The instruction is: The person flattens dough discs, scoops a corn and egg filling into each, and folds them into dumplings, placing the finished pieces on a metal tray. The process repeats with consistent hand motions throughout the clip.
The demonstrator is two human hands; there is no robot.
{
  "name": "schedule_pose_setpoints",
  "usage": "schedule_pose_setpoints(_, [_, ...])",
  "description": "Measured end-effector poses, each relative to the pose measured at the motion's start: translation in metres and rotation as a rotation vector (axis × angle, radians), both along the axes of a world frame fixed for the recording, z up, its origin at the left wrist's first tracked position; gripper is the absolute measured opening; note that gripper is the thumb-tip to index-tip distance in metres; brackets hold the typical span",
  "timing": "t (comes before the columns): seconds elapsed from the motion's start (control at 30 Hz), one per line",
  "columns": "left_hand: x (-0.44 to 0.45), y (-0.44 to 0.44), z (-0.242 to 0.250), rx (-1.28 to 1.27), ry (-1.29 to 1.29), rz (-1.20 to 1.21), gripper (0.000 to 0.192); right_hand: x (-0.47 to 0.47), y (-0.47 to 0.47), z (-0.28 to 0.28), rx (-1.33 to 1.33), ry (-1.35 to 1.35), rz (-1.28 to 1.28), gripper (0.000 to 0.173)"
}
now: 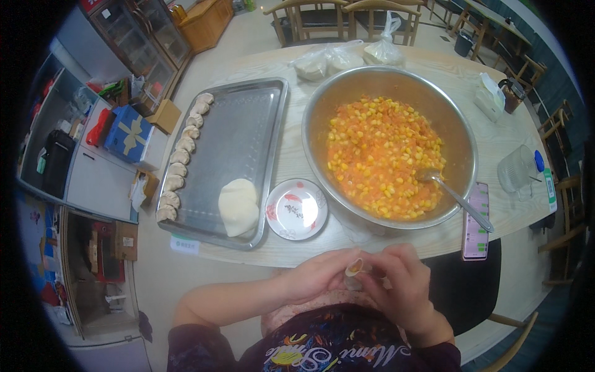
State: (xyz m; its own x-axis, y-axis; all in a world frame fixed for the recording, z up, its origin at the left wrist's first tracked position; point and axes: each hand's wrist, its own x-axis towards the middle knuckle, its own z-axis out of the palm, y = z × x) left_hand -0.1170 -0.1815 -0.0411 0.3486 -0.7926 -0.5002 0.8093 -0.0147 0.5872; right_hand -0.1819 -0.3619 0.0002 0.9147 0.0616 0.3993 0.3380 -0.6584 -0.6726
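Between my two hands, just off the table's near edge, is a folded dumpling (354,273) with orange filling showing at its open end. My left hand (320,274) cups it from the left, and the fingers of my right hand (399,274) pinch the wrapper from the right. Beyond them stands a large steel bowl (312,153) of corn and orange filling (383,158), with a metal spoon (460,197) leaning over its rim. To the left, a metal tray (228,135) carries a row of folded dumplings (179,156) and several overlapping round wrappers (238,207).
A small patterned plate (296,209) lies between tray and bowl. A phone (476,223) with a lit screen sits under the spoon handle. Right of the bowl are a glass pitcher (516,169) and a tissue pack (489,97). Tied plastic bags (325,60) rest behind the bowl.
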Motion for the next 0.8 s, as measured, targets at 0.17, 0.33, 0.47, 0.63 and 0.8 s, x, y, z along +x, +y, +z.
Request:
schedule_pose_setpoints(0.17, [0.001, 0.001, -0.003, 0.029, -0.056, -0.044, 0.045, 0.001, -0.004, -0.004, -0.072, -0.080, 0.078, 0.030])
schedule_pose_setpoints(0.33, [0.003, 0.000, 0.002, 0.154, -0.128, -0.086, 0.047, 0.001, -0.005, -0.008, -0.055, -0.077, 0.054, 0.027])
schedule_pose_setpoints(0.47, [-0.002, -0.008, 0.019, -0.018, 0.093, 0.041, 0.050, 0.002, -0.006, -0.015, 0.023, -0.047, 0.012, 0.027])
schedule_pose_setpoints(0.63, [0.002, 0.001, 0.001, 0.008, -0.354, -0.132, 0.053, 0.002, -0.004, -0.009, -0.017, -0.066, 0.063, 0.026])
schedule_pose_setpoints(0.8, [0.002, 0.001, -0.002, -0.064, -0.391, -0.122, 0.051, 0.001, -0.006, -0.010, -0.038, -0.051, 0.053, 0.029])
